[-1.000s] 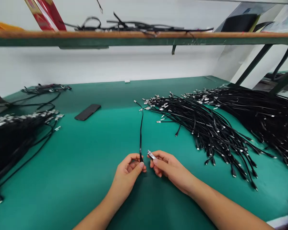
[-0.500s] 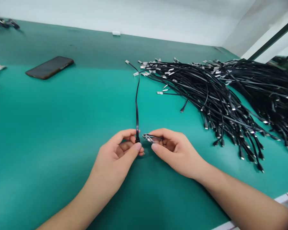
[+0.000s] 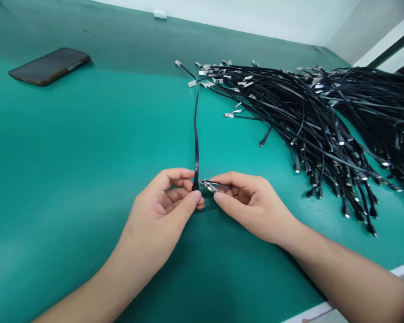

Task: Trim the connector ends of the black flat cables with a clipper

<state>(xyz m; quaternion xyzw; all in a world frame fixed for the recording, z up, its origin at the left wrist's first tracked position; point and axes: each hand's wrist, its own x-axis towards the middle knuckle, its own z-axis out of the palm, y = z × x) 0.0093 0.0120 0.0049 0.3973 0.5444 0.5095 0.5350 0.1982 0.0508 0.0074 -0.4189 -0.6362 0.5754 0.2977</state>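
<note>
1. The left hand [image 3: 160,206] pinches a black flat cable [image 3: 195,148] near its end in a narrow grip, thumb against fingers, which keeps that end steady and facing the right hand.
2. The right hand [image 3: 252,205] holds a steel nail clipper [image 3: 215,185] in a narrow grip, its tip just beside the cable.
3. The cable runs across the green surface [image 3: 70,179] to just left of the heap of black cables [image 3: 309,121]; a smartphone [image 3: 50,66] lies well left of that heap.

The cable [image 3: 196,148] — its end hidden by the left hand [image 3: 158,206].
</note>
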